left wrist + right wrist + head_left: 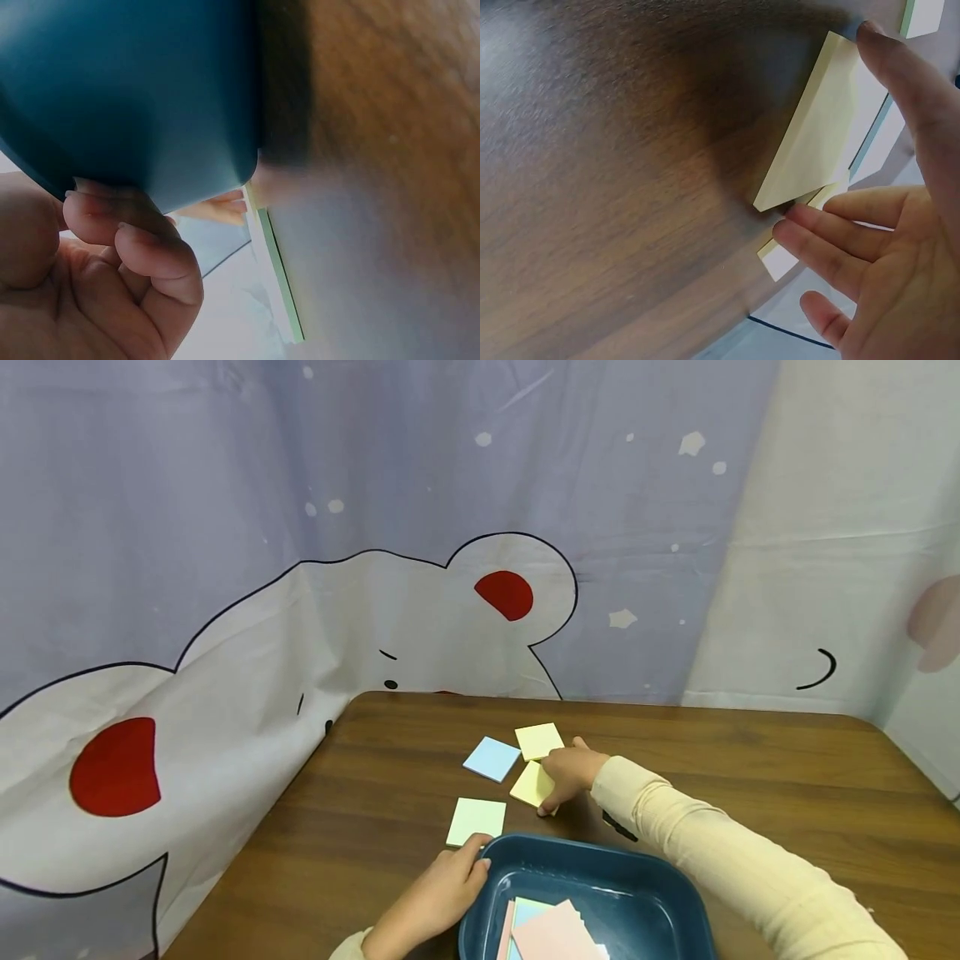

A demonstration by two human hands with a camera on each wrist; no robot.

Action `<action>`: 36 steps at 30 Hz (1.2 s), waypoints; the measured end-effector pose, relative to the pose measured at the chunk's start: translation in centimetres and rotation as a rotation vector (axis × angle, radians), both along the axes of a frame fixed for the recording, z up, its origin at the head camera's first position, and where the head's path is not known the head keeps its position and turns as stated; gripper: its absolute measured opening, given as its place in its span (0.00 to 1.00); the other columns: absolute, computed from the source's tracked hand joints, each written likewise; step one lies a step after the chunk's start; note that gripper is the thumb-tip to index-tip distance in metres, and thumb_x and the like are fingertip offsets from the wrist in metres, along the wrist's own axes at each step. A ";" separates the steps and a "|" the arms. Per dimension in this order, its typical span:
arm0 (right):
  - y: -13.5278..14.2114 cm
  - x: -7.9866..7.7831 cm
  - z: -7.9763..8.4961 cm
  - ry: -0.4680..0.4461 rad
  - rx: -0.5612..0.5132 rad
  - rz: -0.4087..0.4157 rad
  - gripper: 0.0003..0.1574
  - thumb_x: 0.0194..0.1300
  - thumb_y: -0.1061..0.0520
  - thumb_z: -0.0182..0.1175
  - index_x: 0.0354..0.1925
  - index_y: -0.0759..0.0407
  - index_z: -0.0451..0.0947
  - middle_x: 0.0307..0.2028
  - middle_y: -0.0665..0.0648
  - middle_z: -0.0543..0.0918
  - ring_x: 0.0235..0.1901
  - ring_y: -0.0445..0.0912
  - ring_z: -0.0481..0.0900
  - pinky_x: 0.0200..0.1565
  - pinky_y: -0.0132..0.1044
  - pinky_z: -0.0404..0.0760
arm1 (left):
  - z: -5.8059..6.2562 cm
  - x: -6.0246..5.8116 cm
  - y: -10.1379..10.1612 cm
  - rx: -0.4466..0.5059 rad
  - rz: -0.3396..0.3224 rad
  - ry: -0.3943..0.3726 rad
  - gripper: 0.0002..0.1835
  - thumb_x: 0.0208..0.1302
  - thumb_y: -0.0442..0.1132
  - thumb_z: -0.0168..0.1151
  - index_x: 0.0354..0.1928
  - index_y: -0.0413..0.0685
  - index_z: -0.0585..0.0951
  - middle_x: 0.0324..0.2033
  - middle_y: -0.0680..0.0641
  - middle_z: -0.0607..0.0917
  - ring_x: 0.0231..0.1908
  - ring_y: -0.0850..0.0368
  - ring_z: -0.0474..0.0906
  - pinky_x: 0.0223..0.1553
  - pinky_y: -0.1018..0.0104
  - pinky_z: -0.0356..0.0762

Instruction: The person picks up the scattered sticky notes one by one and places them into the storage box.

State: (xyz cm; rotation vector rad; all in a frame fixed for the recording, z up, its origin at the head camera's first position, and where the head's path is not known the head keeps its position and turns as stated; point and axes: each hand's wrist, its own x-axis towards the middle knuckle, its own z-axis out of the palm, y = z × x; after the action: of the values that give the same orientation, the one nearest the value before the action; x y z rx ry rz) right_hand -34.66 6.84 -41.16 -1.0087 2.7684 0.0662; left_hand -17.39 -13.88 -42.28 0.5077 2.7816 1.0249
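My left hand (442, 887) grips the rim of a dark blue plastic tub (592, 847) at its far left corner. In the left wrist view its curled fingers (154, 251) lie against the tub's wall. Over the nearer pale yellow sticky note pad (531, 785) is my right hand (573, 772). The right wrist view has the thumb by one corner of this pad (814, 135) and nearly straight fingers (832, 255) by another; whether they press it cannot be seen. A second yellow pad (538, 740) lies just beyond, by the fingertips.
A light blue pad (492, 758) lies left of the yellow ones. A pale green pad (477, 821) sits close to the tub's far left corner. Inside the tub are pink pads (555, 933) and other coloured ones. The wooden table (750, 760) ends at a patterned curtain (637, 527).
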 end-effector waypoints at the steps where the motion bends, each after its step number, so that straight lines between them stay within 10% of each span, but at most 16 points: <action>1: -0.1 0.1 0.0 -0.001 -0.004 0.003 0.25 0.40 0.34 0.68 0.21 0.50 0.71 0.21 0.46 0.70 0.25 0.41 0.66 0.39 0.43 0.58 | 0.0 0.0 0.0 0.000 0.002 0.000 0.15 0.70 0.43 0.42 0.55 0.47 0.69 0.16 0.58 0.66 0.22 0.65 0.67 0.29 0.67 0.66; 36: -0.5 0.7 0.4 0.082 0.014 0.073 0.21 0.36 0.41 0.69 0.19 0.50 0.70 0.23 0.48 0.69 0.26 0.42 0.65 0.37 0.42 0.59 | -0.6 -0.3 -0.3 -0.007 -0.019 0.063 0.14 0.70 0.42 0.42 0.53 0.48 0.69 0.20 0.58 0.73 0.29 0.65 0.71 0.31 0.67 0.69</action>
State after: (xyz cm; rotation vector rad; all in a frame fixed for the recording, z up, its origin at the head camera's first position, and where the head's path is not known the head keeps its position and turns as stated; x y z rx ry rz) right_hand -33.94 6.36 -40.80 -1.1281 2.7998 0.1401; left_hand -17.66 -14.16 -42.91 0.5746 2.8280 1.0113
